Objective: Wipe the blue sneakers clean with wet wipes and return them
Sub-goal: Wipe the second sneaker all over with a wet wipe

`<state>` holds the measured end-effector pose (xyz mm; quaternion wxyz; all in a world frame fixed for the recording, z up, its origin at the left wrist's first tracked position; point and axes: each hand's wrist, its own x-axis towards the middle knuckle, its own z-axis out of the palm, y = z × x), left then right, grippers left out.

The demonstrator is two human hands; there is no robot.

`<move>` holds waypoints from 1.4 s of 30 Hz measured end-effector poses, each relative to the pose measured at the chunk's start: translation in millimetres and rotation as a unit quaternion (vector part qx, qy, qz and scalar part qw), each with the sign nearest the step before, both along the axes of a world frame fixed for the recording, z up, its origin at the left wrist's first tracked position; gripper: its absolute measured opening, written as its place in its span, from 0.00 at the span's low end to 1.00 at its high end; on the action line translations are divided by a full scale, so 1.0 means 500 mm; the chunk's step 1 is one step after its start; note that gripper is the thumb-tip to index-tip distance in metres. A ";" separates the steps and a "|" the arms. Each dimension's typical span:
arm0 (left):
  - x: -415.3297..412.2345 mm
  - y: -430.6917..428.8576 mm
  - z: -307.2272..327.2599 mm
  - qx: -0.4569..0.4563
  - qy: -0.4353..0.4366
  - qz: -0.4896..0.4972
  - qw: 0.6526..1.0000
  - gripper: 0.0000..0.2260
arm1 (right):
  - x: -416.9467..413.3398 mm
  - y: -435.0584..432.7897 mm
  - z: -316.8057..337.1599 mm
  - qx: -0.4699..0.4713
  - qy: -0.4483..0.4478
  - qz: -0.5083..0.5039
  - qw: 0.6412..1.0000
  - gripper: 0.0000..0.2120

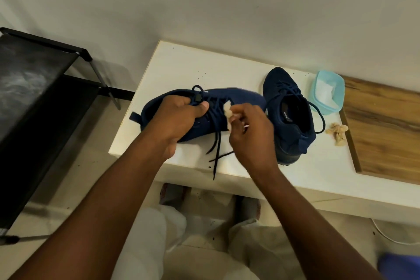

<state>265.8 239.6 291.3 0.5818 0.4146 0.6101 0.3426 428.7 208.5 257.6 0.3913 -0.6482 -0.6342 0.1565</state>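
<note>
1. The left hand (179,118) grips a blue sneaker (154,107) at its collar. The fingers are curled over the top edge and the thumb presses beside the lace holes.
2. That sneaker lies on its side at the left end of the white bench (177,63). Its heel is left of the left fingers and its blurred toe points toward the right fingers.
3. The right hand (250,134) pinches a crumpled wipe (228,112) in bent fingers. The wipe is held against the sneaker's laced part, just right of the left thumb.
4. Loose laces (216,154) trail from between the two hands and hang over the near bench edge.
5. A second sneaker (293,120) stands upright just right of the right fingers, opening up, touching or nearly touching the first one's toe.
6. Beyond it, farther right, sits a pale blue tub (327,93) with white wipes inside.
7. A used wipe (337,132) lies crumpled near the tub, at the edge of a wooden board (381,132).
8. A black rack (34,88) stands on the floor, well left of the left fingers.
</note>
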 end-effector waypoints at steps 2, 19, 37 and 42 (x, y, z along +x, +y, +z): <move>0.009 0.000 -0.004 -0.018 -0.039 0.020 0.999 0.05 | 0.007 0.017 0.007 0.002 0.009 -0.038 0.999 0.09; 0.010 0.003 0.003 -0.064 -0.136 0.091 0.984 0.07 | -0.100 -0.029 0.036 0.062 -0.039 0.162 0.984 0.11; 0.026 0.001 -0.002 -0.054 -0.103 0.067 0.991 0.08 | -0.011 0.019 -0.001 0.015 0.029 0.002 0.999 0.12; 0.016 0.010 0.002 -0.061 -0.140 0.098 0.983 0.09 | -0.082 -0.011 0.021 0.077 0.000 0.152 0.985 0.10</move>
